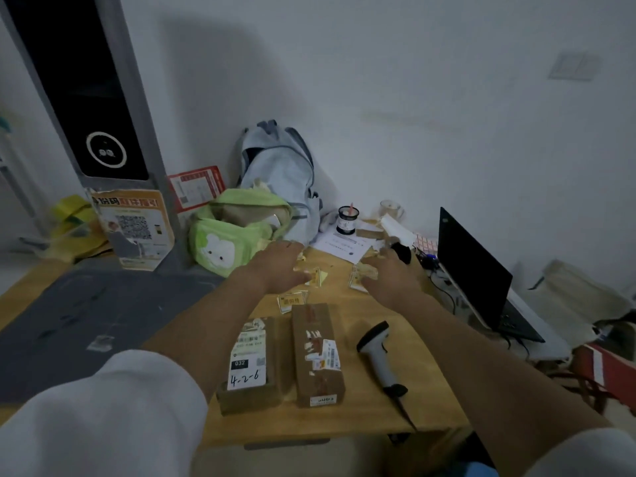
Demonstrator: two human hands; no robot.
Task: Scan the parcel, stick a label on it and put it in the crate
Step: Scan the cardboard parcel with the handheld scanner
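Two brown cardboard parcels lie side by side near the front of the wooden table (361,418). The left parcel (251,364) carries a white shipping label marked 4-2-6. The right parcel (316,352) has torn label remains and a small barcode sticker. A white hand-held scanner (380,358) lies to the right of them. Loose yellow labels (292,301) are scattered beyond the parcels. My left hand (278,266) hovers palm down over these labels, fingers spread. My right hand (387,277) reaches among more labels (359,275); the picture is blurred and I cannot tell if its fingers pinch one. No crate is visible.
A green bag (234,228) and a pale blue backpack (278,170) stand at the back. A dark jar (347,220), a glass cup (390,210) and a paper sheet (340,244) sit behind the labels. An open laptop (478,273) stands at right, a grey mat (89,321) at left.
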